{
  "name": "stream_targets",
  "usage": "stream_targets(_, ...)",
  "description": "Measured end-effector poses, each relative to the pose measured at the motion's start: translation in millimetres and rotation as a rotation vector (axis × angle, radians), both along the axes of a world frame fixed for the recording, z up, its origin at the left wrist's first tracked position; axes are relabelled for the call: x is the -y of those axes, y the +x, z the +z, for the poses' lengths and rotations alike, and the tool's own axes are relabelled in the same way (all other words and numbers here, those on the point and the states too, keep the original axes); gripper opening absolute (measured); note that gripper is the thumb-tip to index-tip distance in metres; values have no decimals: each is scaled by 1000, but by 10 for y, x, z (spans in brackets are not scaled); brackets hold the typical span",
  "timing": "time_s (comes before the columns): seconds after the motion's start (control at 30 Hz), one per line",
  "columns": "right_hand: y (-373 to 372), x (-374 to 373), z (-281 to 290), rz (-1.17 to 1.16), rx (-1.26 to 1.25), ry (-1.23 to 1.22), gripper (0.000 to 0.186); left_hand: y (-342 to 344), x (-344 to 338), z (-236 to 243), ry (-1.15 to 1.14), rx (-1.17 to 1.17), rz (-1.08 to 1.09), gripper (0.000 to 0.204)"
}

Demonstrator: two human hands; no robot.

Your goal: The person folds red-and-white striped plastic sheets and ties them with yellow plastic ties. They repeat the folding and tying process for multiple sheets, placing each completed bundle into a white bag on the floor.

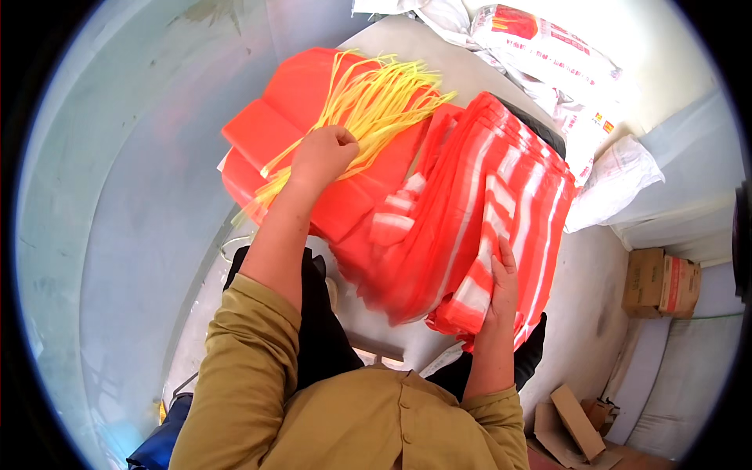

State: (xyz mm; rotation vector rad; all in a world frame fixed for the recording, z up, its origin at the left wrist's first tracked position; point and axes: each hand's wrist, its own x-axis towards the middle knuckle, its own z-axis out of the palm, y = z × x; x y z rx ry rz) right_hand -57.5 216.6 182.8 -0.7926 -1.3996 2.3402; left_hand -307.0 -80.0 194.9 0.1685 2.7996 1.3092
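A bundle of thin yellow plastic strips point(392, 90) lies spread over stacked red plastic sheets point(278, 90) on a pale table point(376, 39). My left hand point(325, 153) is closed in a pinch on some of the strips, near their middle. A thick layered pile of red-and-white striped plastic bags point(534, 219) lies to the right, hanging over the near edge. My right hand point(500, 286) grips this pile at a folded striped strip, fingers curled around it.
Printed white sacks point(540, 39) lie behind the table, with a white bag point(611, 184) at right. Cardboard boxes point(644, 283) stand by the right wall, and an opened carton point(570, 423) lies lower right. A pale curved wall point(125, 196) borders the left.
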Motion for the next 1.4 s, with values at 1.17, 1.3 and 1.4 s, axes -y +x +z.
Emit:
stream_targets(1.17, -124, 267, 93, 98, 45, 54, 71, 975, -1369, -133, 838, 896, -412, 37)
stream_targets(1.3, -141, 301, 153, 178, 39, 56, 77, 909, -1350, -248, 778, 822, -524, 45)
stream_targets(1.4, -73, 171, 137, 309, 40, 11, 78, 854, -1327, -193, 825, 841, -516, 50)
